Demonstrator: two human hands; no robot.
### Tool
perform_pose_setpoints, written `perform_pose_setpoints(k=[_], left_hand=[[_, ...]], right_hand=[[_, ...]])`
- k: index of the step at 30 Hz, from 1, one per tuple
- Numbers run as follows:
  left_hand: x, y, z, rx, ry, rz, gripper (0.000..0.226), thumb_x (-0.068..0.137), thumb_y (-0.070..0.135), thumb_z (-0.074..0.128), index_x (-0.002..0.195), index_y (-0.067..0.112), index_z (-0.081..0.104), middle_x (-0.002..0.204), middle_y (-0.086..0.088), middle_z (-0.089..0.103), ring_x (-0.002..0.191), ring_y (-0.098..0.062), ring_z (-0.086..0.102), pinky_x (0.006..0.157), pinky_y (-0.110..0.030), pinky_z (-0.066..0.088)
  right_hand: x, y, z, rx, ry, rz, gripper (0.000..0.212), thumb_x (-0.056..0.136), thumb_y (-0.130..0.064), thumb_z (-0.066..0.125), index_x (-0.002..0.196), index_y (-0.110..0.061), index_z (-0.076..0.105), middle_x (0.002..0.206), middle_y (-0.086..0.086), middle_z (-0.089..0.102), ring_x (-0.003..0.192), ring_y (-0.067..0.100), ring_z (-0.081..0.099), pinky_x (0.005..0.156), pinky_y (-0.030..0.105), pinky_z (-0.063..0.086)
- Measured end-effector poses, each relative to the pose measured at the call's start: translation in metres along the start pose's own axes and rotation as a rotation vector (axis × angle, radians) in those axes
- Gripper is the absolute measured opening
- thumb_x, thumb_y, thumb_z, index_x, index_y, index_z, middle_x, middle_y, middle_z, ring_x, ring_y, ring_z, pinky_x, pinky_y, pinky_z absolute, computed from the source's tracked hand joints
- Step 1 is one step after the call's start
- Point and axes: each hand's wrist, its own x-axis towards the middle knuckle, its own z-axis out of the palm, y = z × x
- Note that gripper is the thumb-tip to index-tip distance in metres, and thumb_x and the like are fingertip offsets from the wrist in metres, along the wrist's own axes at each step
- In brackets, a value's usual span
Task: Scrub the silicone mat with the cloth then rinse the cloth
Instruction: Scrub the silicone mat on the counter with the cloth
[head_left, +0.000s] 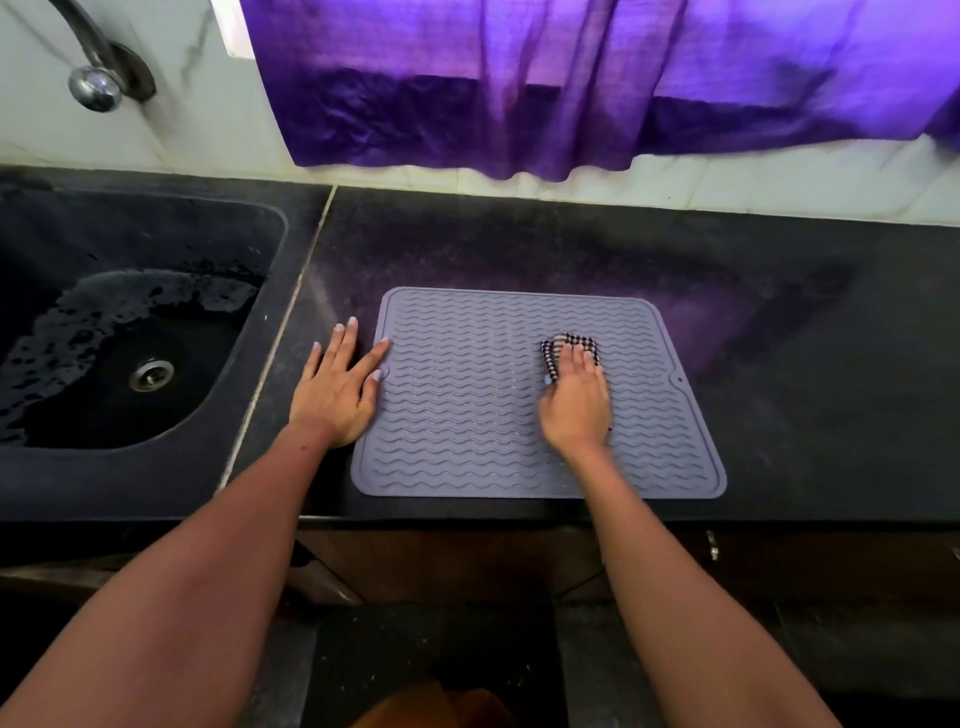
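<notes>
Silicone mat (467, 415) under checked cloth (569, 345); wet sink (249, 332) alongside

Two bare forearms without sleeves, pale blue polish on the nails of left hand (335, 389) and right hand (575, 402).

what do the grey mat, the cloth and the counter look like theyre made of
Mat: likely silicone or soft rubber, matte grey, with moulded wavy ridges and rounded corners. Cloth: woven fabric, dark-and-light check, bunched under the right hand. Counter: probably polished dark stone, speckled and faintly reflecting the purple curtain.
</notes>
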Motion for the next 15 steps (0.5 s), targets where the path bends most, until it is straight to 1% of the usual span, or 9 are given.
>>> perform_pose_setpoints(k=[1, 3, 7, 9, 10, 11, 13, 14, 15], left_hand=[[0.0, 0.0, 0.0, 0.01, -0.007, 0.005, 0.073, 0.081, 0.052, -0.006, 0.148, 0.033, 0.013, 0.159, -0.005, 0.0, 0.146, -0.019, -0.003, 0.118, -0.041, -0.003], [0.002, 0.0, 0.001, 0.029, -0.012, 0.016, 0.074, 0.08, 0.051, -0.008, 0.149, 0.03, 0.012, 0.159, -0.006, 0.006, 0.146, -0.019, 0.0, 0.118, -0.04, -0.003], [0.005, -0.001, 0.002, 0.04, -0.023, 0.032, 0.076, 0.08, 0.051, -0.009, 0.149, 0.028, 0.011, 0.158, -0.005, 0.008, 0.146, -0.018, 0.004, 0.118, -0.039, 0.0], [0.004, -0.001, 0.002, 0.019, -0.018, 0.023, 0.076, 0.079, 0.052, -0.008, 0.149, 0.03, 0.012, 0.158, -0.004, 0.008, 0.146, -0.017, 0.005, 0.118, -0.038, 0.001], [0.003, -0.001, 0.001, 0.008, -0.013, 0.023, 0.076, 0.079, 0.052, -0.007, 0.149, 0.03, 0.013, 0.158, -0.004, 0.009, 0.146, -0.017, 0.006, 0.118, -0.038, 0.001], [0.003, -0.001, 0.001, -0.003, -0.009, 0.022, 0.076, 0.079, 0.053, -0.007, 0.149, 0.031, 0.014, 0.158, -0.003, 0.01, 0.146, -0.017, 0.007, 0.118, -0.038, 0.001], [0.001, -0.001, 0.0, -0.013, -0.001, 0.025, 0.075, 0.08, 0.053, -0.005, 0.148, 0.031, 0.016, 0.158, -0.003, 0.012, 0.146, -0.017, 0.008, 0.119, -0.038, 0.002], [0.001, -0.001, 0.0, -0.016, 0.002, 0.029, 0.075, 0.08, 0.053, -0.005, 0.148, 0.031, 0.016, 0.158, -0.003, 0.013, 0.146, -0.017, 0.008, 0.119, -0.038, 0.002], [0.001, -0.001, 0.0, -0.017, 0.006, 0.033, 0.075, 0.08, 0.053, -0.004, 0.148, 0.031, 0.017, 0.158, -0.004, 0.013, 0.146, -0.017, 0.009, 0.119, -0.038, 0.003]], right_hand=[[-0.001, 0.002, 0.009, -0.105, 0.002, -0.056, 0.066, 0.093, -0.019, 0.046, 0.149, -0.011, 0.013, 0.157, 0.007, 0.015, 0.146, 0.019, 0.014, 0.12, 0.032, 0.008], [0.002, 0.004, 0.016, -0.146, 0.027, -0.084, 0.069, 0.093, -0.018, 0.045, 0.15, -0.009, 0.007, 0.158, 0.006, 0.007, 0.147, 0.016, 0.004, 0.121, 0.03, 0.0], [0.012, 0.011, 0.005, -0.096, -0.036, -0.14, 0.061, 0.095, -0.014, 0.04, 0.15, -0.015, 0.013, 0.158, 0.0, 0.011, 0.146, 0.012, 0.01, 0.117, 0.025, 0.001], [0.015, 0.01, -0.004, 0.123, -0.055, -0.051, 0.054, 0.097, -0.014, 0.042, 0.147, -0.022, 0.024, 0.155, -0.005, 0.024, 0.139, 0.015, 0.029, 0.114, 0.03, 0.021], [0.018, 0.009, -0.008, 0.299, -0.042, 0.038, 0.05, 0.097, -0.015, 0.042, 0.145, -0.025, 0.032, 0.15, -0.005, 0.035, 0.126, 0.016, 0.044, 0.104, 0.03, 0.036], [0.023, 0.008, -0.015, 0.53, -0.024, 0.156, 0.045, 0.098, -0.014, 0.043, 0.142, -0.024, 0.038, 0.143, -0.004, 0.045, 0.111, 0.015, 0.051, 0.091, 0.027, 0.042], [0.031, 0.007, -0.032, 1.061, 0.059, 0.383, 0.039, 0.098, -0.009, 0.041, 0.136, -0.013, 0.047, 0.134, 0.005, 0.054, 0.105, 0.017, 0.055, 0.087, 0.025, 0.044], [0.035, 0.01, -0.04, 1.204, 0.132, 0.467, 0.038, 0.097, -0.007, 0.04, 0.135, -0.009, 0.048, 0.133, 0.009, 0.055, 0.109, 0.02, 0.056, 0.09, 0.026, 0.044], [0.036, 0.013, -0.047, 1.196, 0.2, 0.494, 0.038, 0.098, -0.007, 0.04, 0.135, -0.008, 0.047, 0.134, 0.009, 0.054, 0.116, 0.022, 0.054, 0.095, 0.025, 0.042]])
